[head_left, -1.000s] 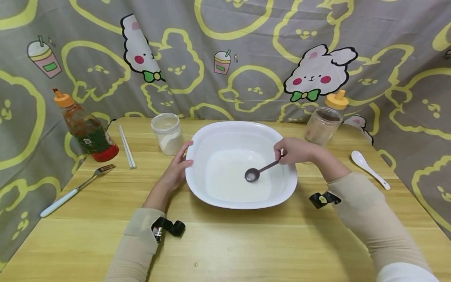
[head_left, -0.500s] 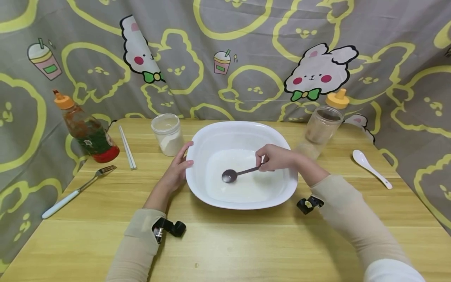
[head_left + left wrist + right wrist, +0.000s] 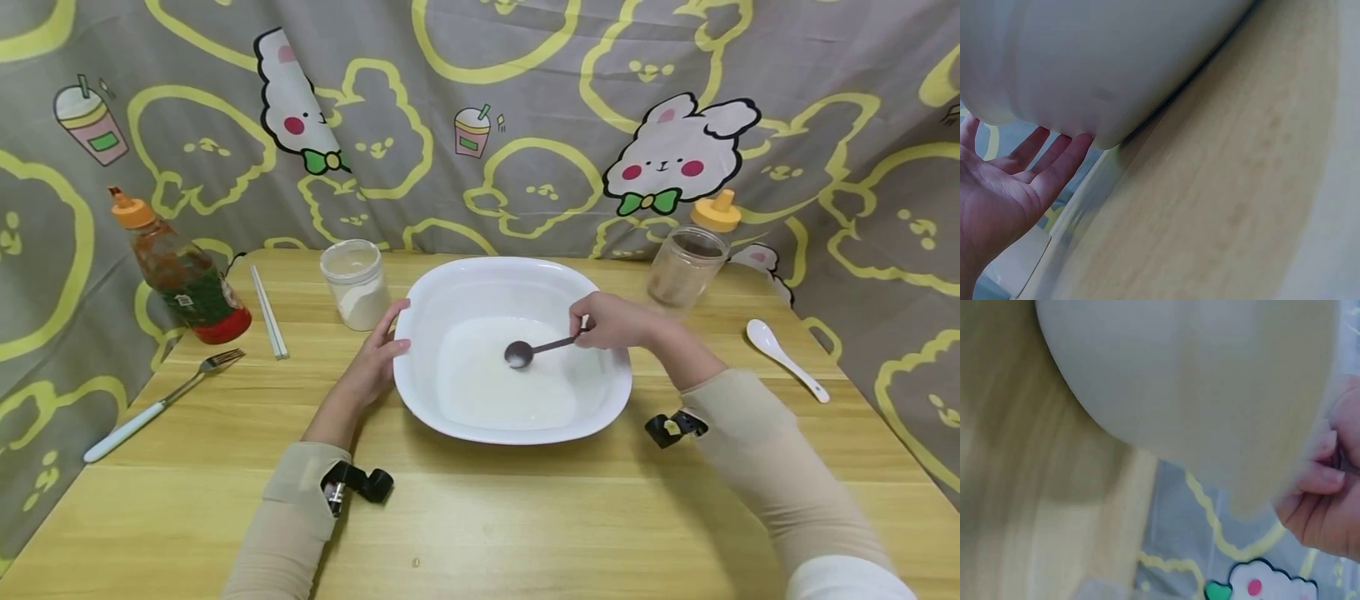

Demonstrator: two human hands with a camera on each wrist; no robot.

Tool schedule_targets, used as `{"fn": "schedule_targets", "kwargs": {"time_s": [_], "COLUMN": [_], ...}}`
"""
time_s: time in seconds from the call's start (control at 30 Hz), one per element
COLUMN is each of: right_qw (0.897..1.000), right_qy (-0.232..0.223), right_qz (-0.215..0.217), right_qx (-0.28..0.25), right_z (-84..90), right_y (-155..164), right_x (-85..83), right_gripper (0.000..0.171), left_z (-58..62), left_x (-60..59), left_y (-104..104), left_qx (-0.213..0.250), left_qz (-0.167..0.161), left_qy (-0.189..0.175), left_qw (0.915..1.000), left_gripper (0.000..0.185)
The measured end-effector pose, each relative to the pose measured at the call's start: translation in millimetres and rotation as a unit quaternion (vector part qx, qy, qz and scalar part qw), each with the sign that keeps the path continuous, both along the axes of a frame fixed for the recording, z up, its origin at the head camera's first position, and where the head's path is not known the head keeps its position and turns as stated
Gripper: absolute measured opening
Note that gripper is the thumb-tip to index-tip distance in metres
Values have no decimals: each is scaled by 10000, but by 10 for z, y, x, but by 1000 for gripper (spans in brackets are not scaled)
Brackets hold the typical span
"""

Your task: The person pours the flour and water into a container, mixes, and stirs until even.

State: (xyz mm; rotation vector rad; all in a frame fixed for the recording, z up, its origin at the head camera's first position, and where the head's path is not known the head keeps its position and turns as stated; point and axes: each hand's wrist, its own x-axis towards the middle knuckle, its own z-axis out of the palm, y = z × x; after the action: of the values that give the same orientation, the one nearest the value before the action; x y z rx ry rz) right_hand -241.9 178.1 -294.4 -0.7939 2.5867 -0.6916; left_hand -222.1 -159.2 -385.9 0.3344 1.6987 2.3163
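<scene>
The spoon [image 3: 542,347] lies nearly level inside the bowl [image 3: 450,292], scoop end away from the right hand [image 3: 611,322] pinching its handle. The left hand [image 3: 375,362], fingers straight, rests against the bowl's near side.

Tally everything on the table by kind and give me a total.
Bowls: 1, the white bowl, steadied by the left hand
Spoons: 2, the metal spoon held by the right hand and the white spoon
Forks: 1, the fork
Chopstick pairs: 1, the chopsticks
Jars: 2, the powder jar and the clear jar
Squeeze bottles: 2, the red sauce bottle and the yellow-capped bottle
Total: 9
</scene>
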Motion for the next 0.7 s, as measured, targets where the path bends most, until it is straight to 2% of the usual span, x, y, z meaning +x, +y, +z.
{"fn": "schedule_targets", "kwargs": {"time_s": [0.13, 0.23, 0.37, 0.57, 0.7], "right_qw": [9982, 9963, 9980, 9995, 9999], "right_qy": [-374, -685, -484, 8, -28], "right_qz": [150, 256, 384, -15, -111], "right_qx": [-438, -454, -121, 316, 93], "right_z": [-111, -124, -42, 84, 11], "right_y": [-133, -165, -92, 54, 14], "right_x": [-5, 19, 45, 17, -39], "right_gripper": [6, 6, 8, 9, 7], "left_z": [3, -1, -4, -3, 0], "left_x": [11, 13, 8, 0, 4], "left_y": [-8, -9, -13, -20, -16], "left_qx": [18, -24, -70, -147, -167], "left_qz": [23, 29, 18, -17, -5], "left_qy": [19, 39, 57, 68, 48], "left_qw": [10000, 10000, 10000, 9999, 9998], "left_gripper": [60, 61, 62, 63, 62]}}
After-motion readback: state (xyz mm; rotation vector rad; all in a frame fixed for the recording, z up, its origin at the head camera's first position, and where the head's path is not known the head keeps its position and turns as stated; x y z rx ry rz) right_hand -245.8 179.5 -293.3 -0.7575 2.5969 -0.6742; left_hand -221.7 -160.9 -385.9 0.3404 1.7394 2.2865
